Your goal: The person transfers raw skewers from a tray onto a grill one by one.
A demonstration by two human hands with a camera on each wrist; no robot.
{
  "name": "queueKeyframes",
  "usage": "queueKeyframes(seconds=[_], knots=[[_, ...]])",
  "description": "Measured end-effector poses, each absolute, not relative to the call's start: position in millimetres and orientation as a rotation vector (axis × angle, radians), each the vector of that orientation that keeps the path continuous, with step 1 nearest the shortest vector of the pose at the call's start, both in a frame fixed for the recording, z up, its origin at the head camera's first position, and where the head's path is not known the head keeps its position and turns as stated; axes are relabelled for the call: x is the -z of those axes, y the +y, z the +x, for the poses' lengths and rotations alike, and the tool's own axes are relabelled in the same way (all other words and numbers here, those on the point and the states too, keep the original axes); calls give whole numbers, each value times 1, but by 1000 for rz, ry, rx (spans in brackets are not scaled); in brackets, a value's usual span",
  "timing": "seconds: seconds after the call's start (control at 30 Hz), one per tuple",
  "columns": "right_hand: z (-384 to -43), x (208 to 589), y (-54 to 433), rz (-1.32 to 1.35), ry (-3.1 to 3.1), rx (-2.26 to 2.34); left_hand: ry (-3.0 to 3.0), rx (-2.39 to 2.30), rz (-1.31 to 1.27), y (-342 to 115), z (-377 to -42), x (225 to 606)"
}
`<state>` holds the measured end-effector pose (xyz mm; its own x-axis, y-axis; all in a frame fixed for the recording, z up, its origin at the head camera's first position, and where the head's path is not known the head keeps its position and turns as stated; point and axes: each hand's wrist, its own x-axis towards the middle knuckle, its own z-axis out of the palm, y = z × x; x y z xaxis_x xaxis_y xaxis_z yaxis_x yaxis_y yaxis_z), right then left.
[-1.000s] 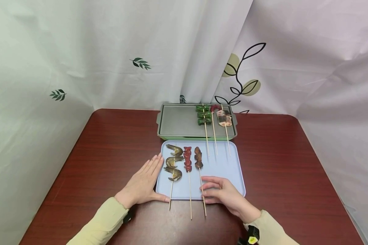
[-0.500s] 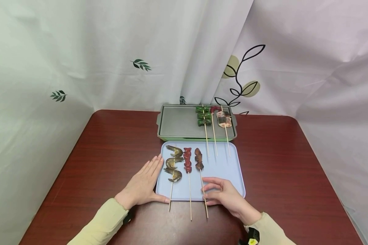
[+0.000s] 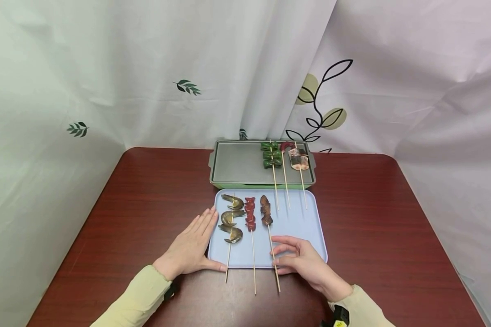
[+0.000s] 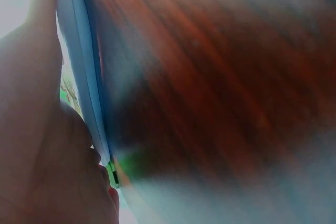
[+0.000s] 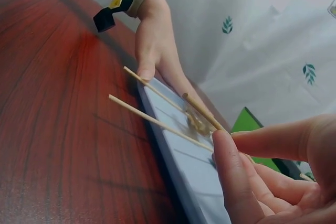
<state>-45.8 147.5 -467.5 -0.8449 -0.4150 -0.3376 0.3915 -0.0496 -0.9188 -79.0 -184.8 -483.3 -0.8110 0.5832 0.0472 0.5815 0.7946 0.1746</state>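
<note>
Shifts the brown skewer [image 3: 266, 210] slightly rightward since the earlier frame, along with the right hand [image 3: 296, 259].

From the head view, pinches it between thumb and fingers over the tray [image 3: 300, 227], right of the red skewer [image 3: 250, 213] and shrimp skewer [image 3: 232, 234]. Rests the left hand [image 3: 192, 245], fingers straight and thumb spread, against the tray's left edge. Places the grill [image 3: 237, 161] just behind, with the green skewer [image 3: 272, 155], dark-red skewer [image 3: 287, 145] and fish skewer [image 3: 299, 160] on its right part.

From the left wrist, shows the left hand along the tray's edge, beside the blurred worktop [image 4: 210, 103].

From the right wrist, shows the brown skewer's stick [image 5: 199, 108] clamped between thumb and fingertip, and two more sticks [image 5: 152, 118] jutting past the tray's near edge.
</note>
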Motion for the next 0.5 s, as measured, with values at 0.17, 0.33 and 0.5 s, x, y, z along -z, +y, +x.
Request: queueKeyframes(seconds=[0.17, 0.33, 0.5], knots=[[-45, 465, 147, -38, 1694, 1930, 2992, -316, 984, -186, -79, 487], [-45, 461, 146, -68, 1698, 1925, 2996, -315, 984, -186, -80, 490], [-44, 458, 144, -94, 1697, 1921, 2999, -337, 991, -186, -80, 489]])
